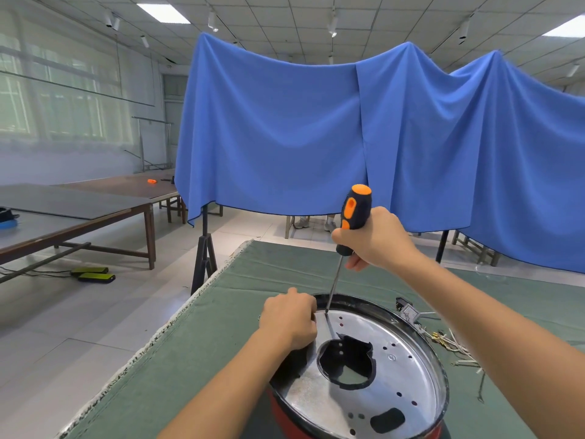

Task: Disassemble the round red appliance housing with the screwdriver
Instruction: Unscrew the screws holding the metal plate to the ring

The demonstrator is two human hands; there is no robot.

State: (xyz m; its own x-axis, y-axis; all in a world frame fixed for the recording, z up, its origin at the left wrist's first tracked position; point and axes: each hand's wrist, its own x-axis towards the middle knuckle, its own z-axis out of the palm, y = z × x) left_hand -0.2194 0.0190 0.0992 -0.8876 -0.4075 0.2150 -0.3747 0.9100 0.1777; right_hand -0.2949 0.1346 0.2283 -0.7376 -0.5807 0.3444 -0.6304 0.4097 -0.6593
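Screwdriver (pixel 354 217) tip at housing (pixel 364 391) rim, right hand (pixel 376 239) gripping, left hand (pixel 289 318) bracing edge

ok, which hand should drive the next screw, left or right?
Right. The right hand already grips the screwdriver upright, its tip down at the far edge of the metal plate. The left hand is braced on the housing rim, so it is better kept steadying.

From where I stand, nothing here can be read. The screwdriver (pixel 354 213) handle shows only plain orange and black, the metal plate (pixel 380 369) inside the red housing (pixel 285 416) carries holes but no legible marking, and the blue cloth (pixel 285 128) on the far side is blank.
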